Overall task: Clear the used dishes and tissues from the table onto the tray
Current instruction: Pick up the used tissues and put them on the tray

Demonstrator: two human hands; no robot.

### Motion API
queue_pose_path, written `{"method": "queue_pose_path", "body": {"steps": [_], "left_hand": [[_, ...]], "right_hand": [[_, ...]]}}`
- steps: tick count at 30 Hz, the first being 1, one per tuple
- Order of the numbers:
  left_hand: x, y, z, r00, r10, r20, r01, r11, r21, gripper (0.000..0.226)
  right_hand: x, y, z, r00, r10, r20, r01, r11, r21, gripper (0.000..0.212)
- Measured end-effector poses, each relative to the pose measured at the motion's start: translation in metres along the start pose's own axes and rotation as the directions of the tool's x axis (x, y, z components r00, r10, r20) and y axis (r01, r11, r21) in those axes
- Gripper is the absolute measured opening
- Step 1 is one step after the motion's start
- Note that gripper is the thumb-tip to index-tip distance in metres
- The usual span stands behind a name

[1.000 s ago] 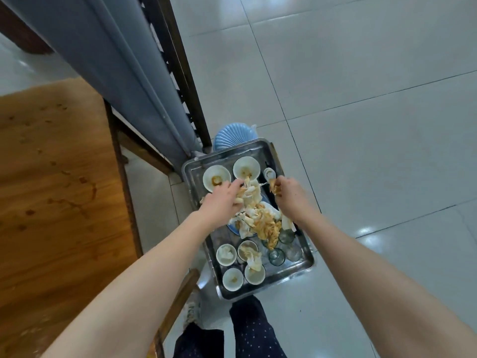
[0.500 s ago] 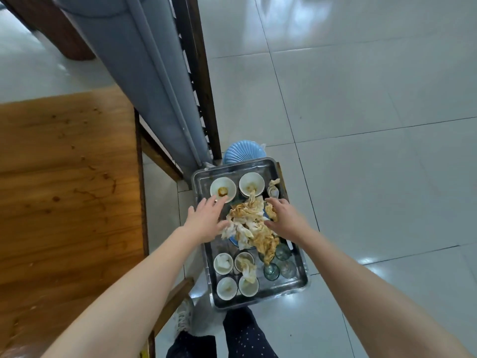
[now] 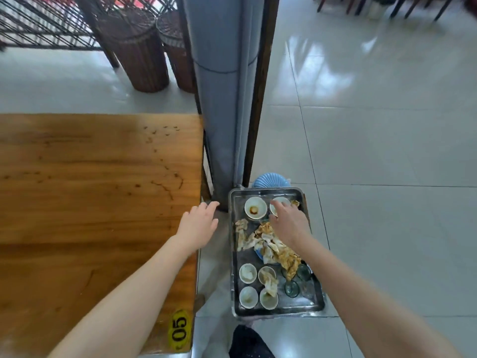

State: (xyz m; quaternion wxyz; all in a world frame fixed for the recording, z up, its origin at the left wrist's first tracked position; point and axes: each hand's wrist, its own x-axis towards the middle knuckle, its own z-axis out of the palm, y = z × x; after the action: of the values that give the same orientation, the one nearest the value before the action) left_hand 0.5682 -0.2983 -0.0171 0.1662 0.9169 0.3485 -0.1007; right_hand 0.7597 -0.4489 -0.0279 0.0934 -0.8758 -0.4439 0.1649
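Observation:
A metal tray (image 3: 233,257) sits low to the right of the wooden table (image 3: 90,202). It holds two white bowls at its far end, one with brown sauce (image 3: 255,208), a heap of stained tissues (image 3: 268,244) over a blue plate, several small white bowls (image 3: 247,273) and some glass cups (image 3: 291,289). My right hand (image 3: 290,220) reaches over the tissues, its straight fingers at the far right bowl (image 3: 280,202). My left hand (image 3: 197,222) hovers with spread fingers at the table's right edge, holding nothing.
The table top shows only crumbs, stains and a yellow "05" sticker (image 3: 180,329). A grey column (image 3: 224,99) and a dark wooden post (image 3: 260,99) rise just behind the tray, with a blue ribbed object (image 3: 269,180) at its far end. Wicker stools (image 3: 139,47) stand beyond.
Both hands have let go of the tissues on the heap. My left hand moved left off the tray to the table edge, and my right hand went forward to the far bowl. The view tilted up.

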Motion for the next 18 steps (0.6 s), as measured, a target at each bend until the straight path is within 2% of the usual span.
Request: {"method": "queue_pose_path", "body": {"steps": [5,9,18], "left_hand": [[-0.063,-0.057,-0.022,0.993,-0.067,-0.099,0.063,0.997,-0.049,0.046],[-0.129,-0.114,-0.031,0.986,-0.104,-0.126,0.100,0.994,-0.042,0.048],[-0.268,-0.249,-0.041,0.925,-0.314,-0.212,0.303,0.949,-0.082,0.049]], "right_hand": [[-0.023,-0.074,0.004,0.997,-0.080,-0.005,0.080,0.994,-0.070,0.054],[-0.054,-0.148,0.014,0.993,-0.113,0.017,0.115,0.986,-0.122,0.064],[-0.112,-0.312,0.062,0.945,-0.326,0.032,0.327,0.938,-0.110,0.061]]}}
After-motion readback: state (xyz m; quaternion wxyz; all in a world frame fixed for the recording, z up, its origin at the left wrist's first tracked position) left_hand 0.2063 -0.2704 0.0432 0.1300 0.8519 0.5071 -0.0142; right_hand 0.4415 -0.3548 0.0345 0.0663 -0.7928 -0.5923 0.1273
